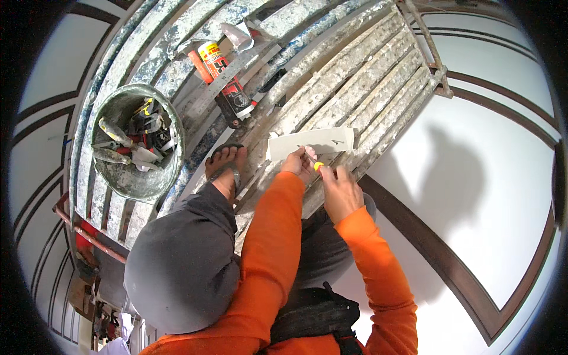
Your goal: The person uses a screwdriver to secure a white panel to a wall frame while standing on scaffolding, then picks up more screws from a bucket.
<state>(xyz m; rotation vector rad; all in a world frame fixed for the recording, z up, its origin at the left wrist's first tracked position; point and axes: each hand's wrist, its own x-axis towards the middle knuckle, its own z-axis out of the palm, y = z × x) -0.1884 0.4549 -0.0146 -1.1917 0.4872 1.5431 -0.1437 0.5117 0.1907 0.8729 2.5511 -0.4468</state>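
Note:
A cream-white rectangular piece [281,148] lies across the slats of a paint-splashed platform in front of me. A small dark screw-like bit [337,142] shows near its right end. My left hand [300,164] is at the piece's near edge, its fingers pinched together by a thin dark shaft; whether they hold a small part is too small to tell. My right hand [342,192] is closed round what looks like a screwdriver [318,166] with a yellow handle end. Its shaft points up and left, toward the left fingertips. Most of the handle is hidden in my palm.
A bucket of hand tools [171,115] stands on the left. Beyond my sandalled foot [228,160] lie a red-and-black tube [228,80] and a metal ruler [208,94]. The slatted platform [355,65] has gaps and a railing [427,41]. A white wall with dark trim [467,284] is at right.

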